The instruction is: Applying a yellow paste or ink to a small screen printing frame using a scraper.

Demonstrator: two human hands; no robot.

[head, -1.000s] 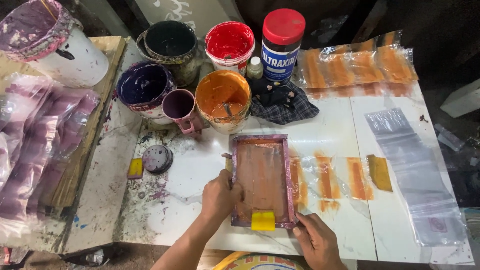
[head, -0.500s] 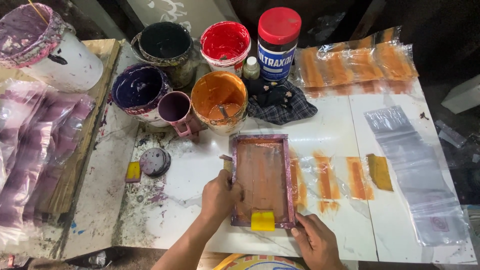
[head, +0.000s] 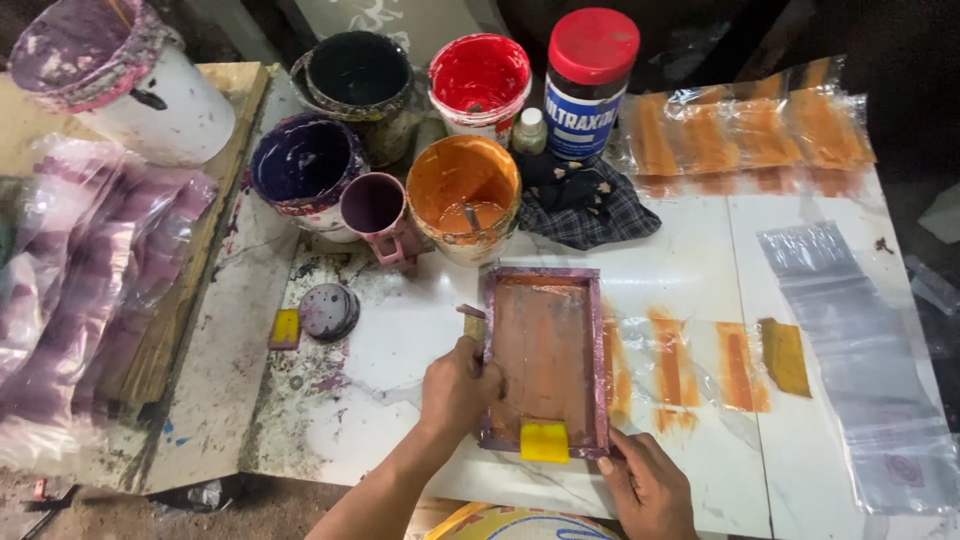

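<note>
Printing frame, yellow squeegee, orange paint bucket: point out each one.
printing frame (head: 545,352), head view, on its orange-stained mesh.
yellow squeegee (head: 544,441), head view, middle of its yellow block.
orange paint bucket (head: 440,172), head view, inner wall.

A small screen-printing workshop: ink-stained white table (head: 700,260), open paint tubs (head: 465,195), a printing frame (head: 545,360).

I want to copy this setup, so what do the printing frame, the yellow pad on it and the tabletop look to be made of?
The frame looks like wood, its rim thickly coated in purple paint, around a taut, orange-stained mesh. The yellow pad looks like soft foam or rubber, matte with blunt edges; which of the two is unclear. The tabletop looks like polished marble or marble-look tile: white, glossy, grey-veined, with a straight seam.
</note>
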